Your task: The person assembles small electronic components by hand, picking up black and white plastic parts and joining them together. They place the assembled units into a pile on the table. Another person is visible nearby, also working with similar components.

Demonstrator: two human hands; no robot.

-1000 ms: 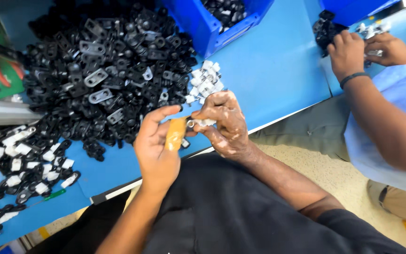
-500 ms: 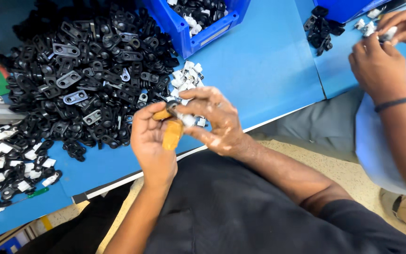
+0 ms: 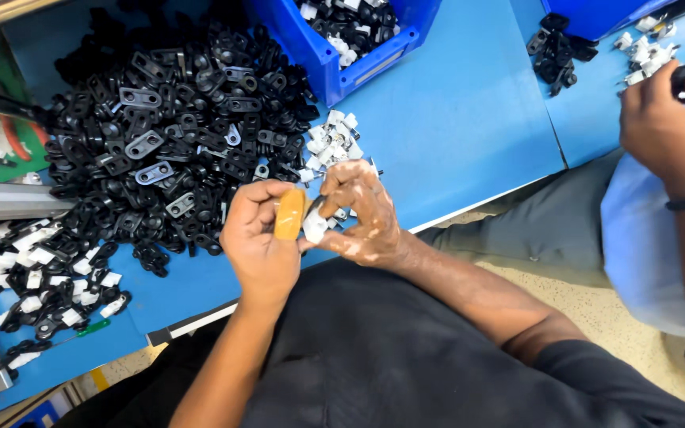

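My left hand (image 3: 259,242) grips an orange-handled tool (image 3: 288,214) upright over the near edge of the blue table (image 3: 453,119). My right hand (image 3: 362,214) pinches a small white plastic part (image 3: 314,227) against the tool's tip. A little heap of white parts (image 3: 333,143) lies just beyond my right hand. To the left of it spreads a big pile of black plastic clips (image 3: 176,135).
A blue bin (image 3: 334,59) with black and white parts stands at the back. Assembled black-and-white pieces (image 3: 37,277) lie at the near left. Another person's hands (image 3: 671,119) work at the right beside a small black pile (image 3: 560,51).
The view has shifted slightly. My hands stay together at the table's edge, the white part still held against the tool. The other person's hands have moved up and right.
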